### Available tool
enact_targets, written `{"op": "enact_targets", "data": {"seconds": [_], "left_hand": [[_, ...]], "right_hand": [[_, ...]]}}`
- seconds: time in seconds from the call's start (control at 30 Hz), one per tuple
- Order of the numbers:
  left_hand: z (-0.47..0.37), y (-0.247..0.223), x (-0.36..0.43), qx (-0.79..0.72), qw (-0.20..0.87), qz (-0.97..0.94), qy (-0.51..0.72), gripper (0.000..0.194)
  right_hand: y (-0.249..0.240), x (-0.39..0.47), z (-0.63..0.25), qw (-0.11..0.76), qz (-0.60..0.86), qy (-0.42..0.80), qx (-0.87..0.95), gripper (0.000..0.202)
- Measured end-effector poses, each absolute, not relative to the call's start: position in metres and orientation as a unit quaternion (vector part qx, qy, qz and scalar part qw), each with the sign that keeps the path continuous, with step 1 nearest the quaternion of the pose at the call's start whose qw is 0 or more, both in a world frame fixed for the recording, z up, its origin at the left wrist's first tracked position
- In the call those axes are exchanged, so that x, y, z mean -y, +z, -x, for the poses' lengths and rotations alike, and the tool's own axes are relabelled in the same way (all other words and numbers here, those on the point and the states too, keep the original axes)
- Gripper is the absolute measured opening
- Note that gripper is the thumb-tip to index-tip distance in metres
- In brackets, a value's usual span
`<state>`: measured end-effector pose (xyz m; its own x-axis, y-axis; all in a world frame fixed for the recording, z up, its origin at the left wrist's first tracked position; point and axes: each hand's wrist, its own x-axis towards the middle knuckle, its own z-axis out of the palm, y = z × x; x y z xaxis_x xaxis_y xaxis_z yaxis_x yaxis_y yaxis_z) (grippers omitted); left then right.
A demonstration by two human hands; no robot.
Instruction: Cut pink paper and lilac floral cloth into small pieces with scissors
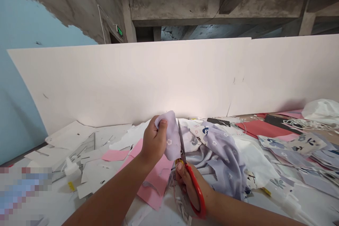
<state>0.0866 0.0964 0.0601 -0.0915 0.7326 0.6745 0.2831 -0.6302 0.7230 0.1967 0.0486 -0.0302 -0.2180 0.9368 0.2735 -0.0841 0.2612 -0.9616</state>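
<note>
My left hand (155,136) pinches a piece of lilac fabric (172,141) with small white flowers, thumb on its front. In my right hand (189,180) is a pair of red-handled scissors (198,192), its blades pointing up along the right edge of that piece. The blades look close together; whether they touch the cloth I cannot tell. Behind my right hand lies a crumpled heap of lilac floral fabric (225,152), with white cloth (255,159) beside it. Pink sheets (156,187) lie beneath my left forearm.
White scraps (70,135) cover the left side, near a white glue bottle (72,171). Another bottle (290,201) lies at lower right. Stacked fabric pieces (320,176), red sheets (262,128) and tangled white string (307,124) are on the right. A white panel (148,77) stands behind.
</note>
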Motion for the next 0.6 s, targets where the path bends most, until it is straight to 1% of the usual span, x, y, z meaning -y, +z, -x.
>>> {"op": "enact_targets", "data": {"seconds": [0.33,0.6], "left_hand": [[-0.086,0.06,-0.097,-0.397,0.164,-0.654,0.623,0.027],[-0.086,0.06,-0.097,-0.397,0.173,-0.643,0.631,0.027]], "right_hand": [[-0.027,-0.048,-0.196,0.505,0.37,0.526,0.576,0.049],[-0.016,-0.043,-0.195,0.49,0.395,0.518,0.579,0.054]]}}
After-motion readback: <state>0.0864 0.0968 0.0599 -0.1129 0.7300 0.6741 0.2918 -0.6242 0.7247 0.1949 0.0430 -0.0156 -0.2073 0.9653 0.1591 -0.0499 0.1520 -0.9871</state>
